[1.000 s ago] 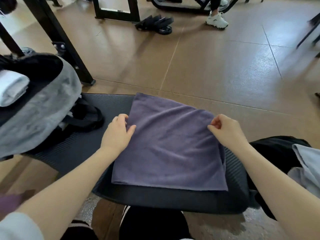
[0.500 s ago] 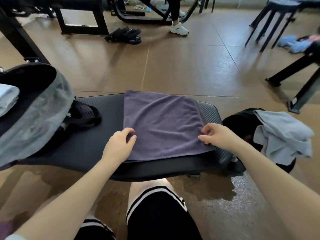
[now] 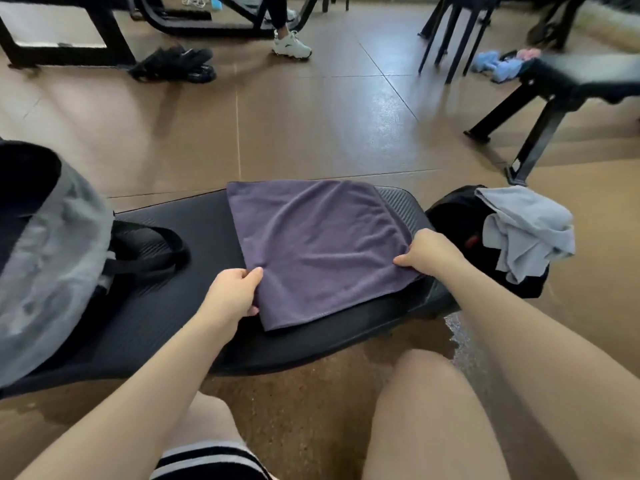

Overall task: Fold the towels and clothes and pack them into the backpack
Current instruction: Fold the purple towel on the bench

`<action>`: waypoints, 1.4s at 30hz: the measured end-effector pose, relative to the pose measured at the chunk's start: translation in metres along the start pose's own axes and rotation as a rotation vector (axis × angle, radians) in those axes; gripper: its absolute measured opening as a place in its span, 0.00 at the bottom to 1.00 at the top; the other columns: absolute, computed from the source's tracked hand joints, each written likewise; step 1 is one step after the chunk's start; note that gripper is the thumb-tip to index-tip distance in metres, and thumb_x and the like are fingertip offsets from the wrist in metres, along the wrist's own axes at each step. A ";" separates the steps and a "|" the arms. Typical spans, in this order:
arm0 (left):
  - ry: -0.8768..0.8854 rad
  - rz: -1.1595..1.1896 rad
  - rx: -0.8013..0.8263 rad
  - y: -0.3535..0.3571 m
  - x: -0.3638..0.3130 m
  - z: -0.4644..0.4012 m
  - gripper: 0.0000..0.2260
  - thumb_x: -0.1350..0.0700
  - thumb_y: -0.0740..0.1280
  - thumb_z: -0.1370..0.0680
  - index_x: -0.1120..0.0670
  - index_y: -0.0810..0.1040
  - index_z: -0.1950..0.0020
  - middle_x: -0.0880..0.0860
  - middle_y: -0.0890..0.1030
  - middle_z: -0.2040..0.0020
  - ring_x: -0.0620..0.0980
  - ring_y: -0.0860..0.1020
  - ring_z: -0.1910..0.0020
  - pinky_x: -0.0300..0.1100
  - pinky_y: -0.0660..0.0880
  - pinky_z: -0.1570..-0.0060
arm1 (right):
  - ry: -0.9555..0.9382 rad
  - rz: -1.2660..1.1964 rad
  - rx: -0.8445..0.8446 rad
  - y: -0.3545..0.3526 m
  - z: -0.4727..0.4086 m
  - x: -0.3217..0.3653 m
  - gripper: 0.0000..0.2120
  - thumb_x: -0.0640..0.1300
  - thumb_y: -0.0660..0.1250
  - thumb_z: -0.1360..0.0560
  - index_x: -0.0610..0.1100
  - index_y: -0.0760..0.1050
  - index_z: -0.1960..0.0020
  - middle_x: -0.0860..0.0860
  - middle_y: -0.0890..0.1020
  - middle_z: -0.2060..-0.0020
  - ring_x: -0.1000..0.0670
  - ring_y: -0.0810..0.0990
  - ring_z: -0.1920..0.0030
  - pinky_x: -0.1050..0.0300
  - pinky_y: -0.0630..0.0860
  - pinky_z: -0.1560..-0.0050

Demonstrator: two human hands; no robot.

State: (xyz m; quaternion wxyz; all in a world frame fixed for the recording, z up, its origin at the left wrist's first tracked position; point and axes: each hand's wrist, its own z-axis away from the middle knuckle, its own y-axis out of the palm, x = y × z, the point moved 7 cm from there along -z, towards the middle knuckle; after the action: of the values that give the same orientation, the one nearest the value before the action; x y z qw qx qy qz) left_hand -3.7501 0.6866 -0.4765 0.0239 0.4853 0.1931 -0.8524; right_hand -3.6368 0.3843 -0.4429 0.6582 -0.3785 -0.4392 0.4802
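A brown tiled floor point(image 3: 329, 126) fills the room. The black ribbed worktop point(image 3: 194, 306) runs low across the middle. At the far left stands a black metal frame point(image 3: 114, 39), with dark sandals point(image 3: 176, 65) lying just beside it. A white sneaker point(image 3: 291, 46) on another person's foot rests on the floor near them. At the far right are a black stool point(image 3: 457, 32) and a black bench point(image 3: 571, 88), with blue and pink cloths point(image 3: 502, 65) between them.

Hands point(image 3: 329, 275) on purple towel point(image 3: 322, 247)
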 end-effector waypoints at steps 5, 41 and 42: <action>-0.019 0.153 0.076 0.008 -0.003 0.005 0.03 0.56 0.64 0.22 0.54 0.74 0.54 0.53 0.78 0.50 0.47 0.77 0.56 0.38 0.74 0.63 | 0.098 -0.571 0.183 0.005 0.004 -0.009 0.08 0.42 0.69 0.27 0.43 0.70 0.60 0.49 0.74 0.61 0.50 0.72 0.59 0.59 0.68 0.65; 0.683 -0.879 -0.187 0.012 -0.044 0.069 0.13 0.52 0.67 0.25 0.57 0.77 0.43 0.57 0.72 0.42 0.59 0.71 0.43 0.50 0.69 0.44 | -0.307 -0.135 0.264 0.014 0.038 -0.016 0.22 0.54 0.66 0.26 0.42 0.69 0.73 0.46 0.69 0.75 0.49 0.67 0.71 0.56 0.63 0.66; 0.752 -0.878 -0.116 0.030 -0.049 0.064 0.14 0.52 0.65 0.24 0.57 0.76 0.40 0.57 0.71 0.38 0.58 0.70 0.39 0.49 0.67 0.40 | -0.272 -0.163 0.243 0.012 0.039 -0.020 0.22 0.53 0.66 0.26 0.42 0.71 0.74 0.47 0.70 0.76 0.50 0.68 0.72 0.58 0.64 0.67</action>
State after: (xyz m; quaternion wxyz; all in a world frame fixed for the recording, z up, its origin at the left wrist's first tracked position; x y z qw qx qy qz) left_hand -3.7696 0.6289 -0.4160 -0.3755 0.6269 0.4178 -0.5398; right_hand -3.6801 0.3710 -0.4459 0.6701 -0.1911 -0.4922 0.5217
